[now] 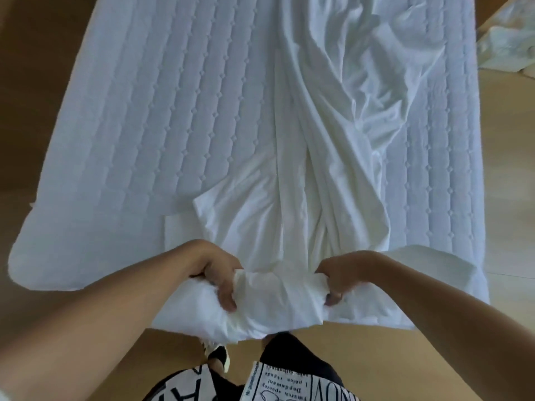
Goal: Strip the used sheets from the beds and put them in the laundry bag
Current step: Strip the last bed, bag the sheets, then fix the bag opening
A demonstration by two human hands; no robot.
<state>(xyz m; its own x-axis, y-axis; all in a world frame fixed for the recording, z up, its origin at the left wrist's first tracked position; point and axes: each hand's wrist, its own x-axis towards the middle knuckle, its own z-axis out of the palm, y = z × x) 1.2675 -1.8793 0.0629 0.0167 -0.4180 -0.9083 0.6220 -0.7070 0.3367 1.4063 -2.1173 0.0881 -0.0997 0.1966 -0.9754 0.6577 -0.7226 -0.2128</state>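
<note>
Gripping w/ both hands, we've got our fingers curled tight round the bunched near end of the sheet (304, 157). Our left hand (215, 273) clamps one wad of it, fingers (227, 293) wrapped under and thumb over; our right hand (337, 277) pinches a second wad just beside it, fingertips (333, 299) buried in the folds. Between the two hands the cloth is rolled into a thick rope at the foot edge of the mattress (130, 125).

Outward from there: the sheet runs up the middle of the mattress as a long crumpled band, widening toward the head edge and leaning to the right side. Quilted cover is bare on the left half and along the right edge. A loose flap hangs off the foot edge over the floor (515, 198), near our foot (218, 358).

Risks, as we judge them:
- the hanging flap could drag under our feet and trip us, or pick up dirt
- the far end may still be tucked at the head edge (can't tell, out of frame), so a hard pull could snag or shift the mattress
- a loose bundle could spill when lifted, since only the near end is gathered

Containers: no laundry bag in view. A pale crumpled heap (503, 41) lies on the floor past the top right corner; can't tell if it's a bag or more linen, nor what's in it.
</note>
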